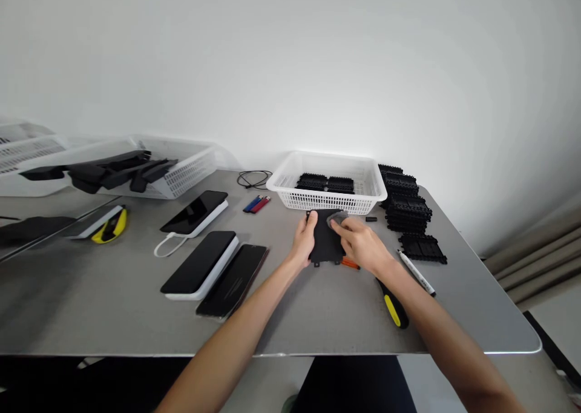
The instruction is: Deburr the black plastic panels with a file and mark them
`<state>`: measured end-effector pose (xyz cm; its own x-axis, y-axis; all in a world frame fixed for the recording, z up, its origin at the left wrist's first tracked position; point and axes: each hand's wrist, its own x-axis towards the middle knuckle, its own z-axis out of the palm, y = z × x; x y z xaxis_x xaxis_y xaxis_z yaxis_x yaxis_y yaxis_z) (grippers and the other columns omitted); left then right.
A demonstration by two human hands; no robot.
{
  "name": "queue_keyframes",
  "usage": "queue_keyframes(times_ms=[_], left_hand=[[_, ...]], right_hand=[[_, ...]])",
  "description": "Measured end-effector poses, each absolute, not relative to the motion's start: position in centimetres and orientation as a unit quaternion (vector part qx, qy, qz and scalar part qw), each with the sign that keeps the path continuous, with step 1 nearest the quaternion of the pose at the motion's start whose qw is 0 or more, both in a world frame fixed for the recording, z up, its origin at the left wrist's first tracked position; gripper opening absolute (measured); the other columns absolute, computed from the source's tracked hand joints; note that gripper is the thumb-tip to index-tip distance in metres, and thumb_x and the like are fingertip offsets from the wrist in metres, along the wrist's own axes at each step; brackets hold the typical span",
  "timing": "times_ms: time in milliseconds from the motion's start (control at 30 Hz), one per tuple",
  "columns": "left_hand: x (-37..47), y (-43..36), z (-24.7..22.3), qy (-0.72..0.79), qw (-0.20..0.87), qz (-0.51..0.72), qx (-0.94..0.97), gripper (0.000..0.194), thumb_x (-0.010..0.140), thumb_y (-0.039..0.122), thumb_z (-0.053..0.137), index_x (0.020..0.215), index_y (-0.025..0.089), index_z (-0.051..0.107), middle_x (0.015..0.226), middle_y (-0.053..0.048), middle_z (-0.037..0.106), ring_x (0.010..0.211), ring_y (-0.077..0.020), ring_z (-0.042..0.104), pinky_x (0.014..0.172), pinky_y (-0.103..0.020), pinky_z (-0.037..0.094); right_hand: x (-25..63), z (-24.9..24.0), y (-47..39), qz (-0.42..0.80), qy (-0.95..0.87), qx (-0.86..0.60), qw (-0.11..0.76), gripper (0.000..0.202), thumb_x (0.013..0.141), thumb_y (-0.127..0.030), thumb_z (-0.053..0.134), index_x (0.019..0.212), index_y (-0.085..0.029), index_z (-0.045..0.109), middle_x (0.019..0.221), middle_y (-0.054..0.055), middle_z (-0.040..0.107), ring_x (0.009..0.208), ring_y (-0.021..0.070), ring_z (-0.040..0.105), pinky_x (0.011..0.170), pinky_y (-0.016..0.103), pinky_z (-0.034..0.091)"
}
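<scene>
My left hand [304,240] grips the left edge of a flat black plastic plate [325,244], its thumb lying on the upper face. Small tabs stick out along the plate's near edge. Pinched in the fingers of my right hand [363,242] is a small grey cloth [334,220], which rests against the plate's upper right part. An orange object [351,263] shows partly from beneath the plate and right hand. Just behind the plate stands a white basket [318,200] with black ridged plastic parts [340,184] inside.
Stacked black parts [406,210] stand right of the basket. A white marker [416,272] and a black-and-yellow handle [394,309] lie near my right forearm. Left are phones [232,280], white-sided devices [200,264], lighters [259,204], a cable [254,180] and another basket [190,174].
</scene>
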<state>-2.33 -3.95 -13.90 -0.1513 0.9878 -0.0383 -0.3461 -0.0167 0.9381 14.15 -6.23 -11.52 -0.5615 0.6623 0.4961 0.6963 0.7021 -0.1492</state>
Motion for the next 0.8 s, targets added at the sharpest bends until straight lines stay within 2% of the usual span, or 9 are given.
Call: queue_keyframes(times_ms=[100,267,367,467,533,633,800], left_hand=[[-3.0,-3.6,-13.5,0.46,0.535,0.623,0.339,0.045,0.075,0.061,0.065,0.096,0.021,0.065,0.09,-0.006,0.073,0.086,-0.0231,0.069,0.072,-0.032,0.057],[-4.0,-2.9,-13.7,0.495,0.517,0.627,0.306,0.043,0.078,0.06,0.063,0.098,0.022,0.064,0.094,-0.008,0.073,0.09,-0.0232,0.07,0.073,-0.031,0.057],[-4.0,-2.8,-13.9,0.5,0.504,0.628,0.318,0.043,0.077,0.061,0.063,0.098,0.023,0.064,0.098,-0.007,0.073,0.094,-0.0239,0.069,0.074,-0.032,0.057],[-3.5,-3.0,-14.1,0.473,0.505,0.628,0.356,0.044,0.077,0.06,0.063,0.099,0.023,0.066,0.101,-0.007,0.072,0.103,-0.0258,0.066,0.082,-0.034,0.055],[-3.1,-3.3,-14.3,0.466,0.5,0.623,0.381,0.042,0.078,0.059,0.063,0.097,0.023,0.067,0.107,-0.008,0.071,0.112,-0.0264,0.062,0.091,-0.035,0.052],[-2.4,-3.7,-14.7,0.466,0.492,0.618,0.399,0.037,0.079,0.057,0.063,0.095,0.024,0.069,0.115,-0.009,0.069,0.12,-0.0264,0.057,0.098,-0.035,0.046],[-1.5,-4.2,-15.2,0.45,0.479,0.62,0.429,0.033,0.082,0.051,0.062,0.097,0.023,0.07,0.115,-0.008,0.07,0.122,-0.0253,0.056,0.104,-0.035,0.041]], right_hand=[[14.0,-11.3,-6.8,-0.012,-0.914,-0.344,0.213,0.044,0.09,-0.011,0.042,0.131,-0.012,0.058,0.088,0.008,0.059,0.077,0.0175,0.054,0.07,0.03,0.047],[14.3,-10.8,-7.3,0.074,-0.938,-0.289,0.174,0.039,0.083,-0.006,0.048,0.113,-0.017,0.069,0.083,0.004,0.064,0.068,0.0133,0.055,0.066,0.025,0.045],[14.5,-10.4,-7.1,0.121,-0.912,-0.278,0.276,0.036,0.084,-0.007,0.046,0.106,-0.018,0.072,0.087,0.004,0.066,0.072,0.0135,0.059,0.07,0.026,0.048],[14.6,-10.5,-6.6,0.082,-0.834,-0.331,0.433,0.036,0.091,-0.014,0.042,0.117,-0.019,0.067,0.093,0.007,0.064,0.082,0.0159,0.06,0.076,0.031,0.051],[14.6,-10.9,-6.2,0.041,-0.801,-0.365,0.473,0.037,0.095,-0.018,0.04,0.122,-0.019,0.064,0.097,0.009,0.061,0.085,0.0167,0.059,0.078,0.033,0.051],[14.4,-11.7,-5.6,0.008,-0.803,-0.401,0.44,0.04,0.096,-0.017,0.036,0.126,-0.018,0.062,0.101,0.012,0.057,0.085,0.0179,0.058,0.076,0.034,0.052],[13.8,-12.1,-6.0,-0.012,-0.842,-0.395,0.368,0.046,0.091,-0.01,0.036,0.13,-0.02,0.059,0.101,0.011,0.058,0.093,0.0203,0.057,0.082,0.037,0.052]])
